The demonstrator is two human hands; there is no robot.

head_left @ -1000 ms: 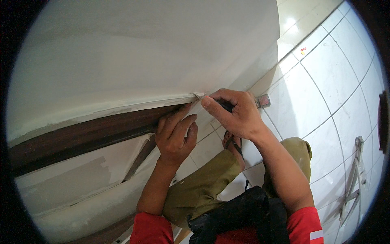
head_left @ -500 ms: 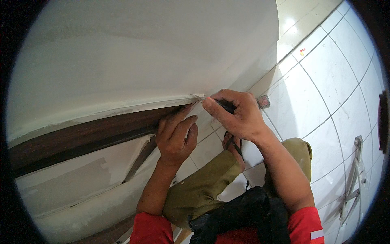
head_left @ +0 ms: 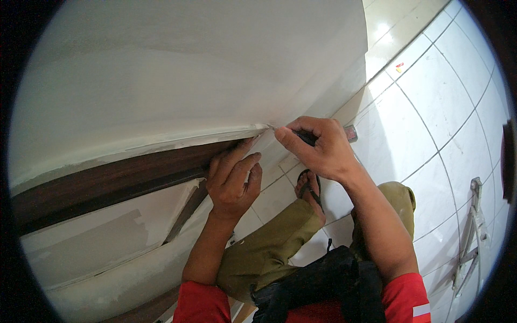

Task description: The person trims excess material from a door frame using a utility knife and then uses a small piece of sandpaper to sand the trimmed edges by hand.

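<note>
My right hand [head_left: 318, 145] is closed around a dark-handled hand tool [head_left: 307, 137]. The butt of its handle pokes out beyond my fist, and its thin tip is at the corner of the white wall edge [head_left: 237, 131]; the tip's exact shape is too small to tell. Below that corner, my left hand [head_left: 231, 183] holds nothing. Its fingers are apart, with the index finger reaching up to the underside of the edge, beside the dark brown wooden frame [head_left: 129, 172].
The large pale wall [head_left: 188, 70] fills the upper left. Under the frame sits a white panel with a grey patch [head_left: 102, 242]. White floor tiles [head_left: 447, 107] spread to the right, where a metal ladder [head_left: 471, 231] lies near the rim. A small red-yellow scrap [head_left: 399, 67] is farther off.
My right hand and the tool have shifted slightly to the right, away from the edge's corner. My left hand has stayed in place.
</note>
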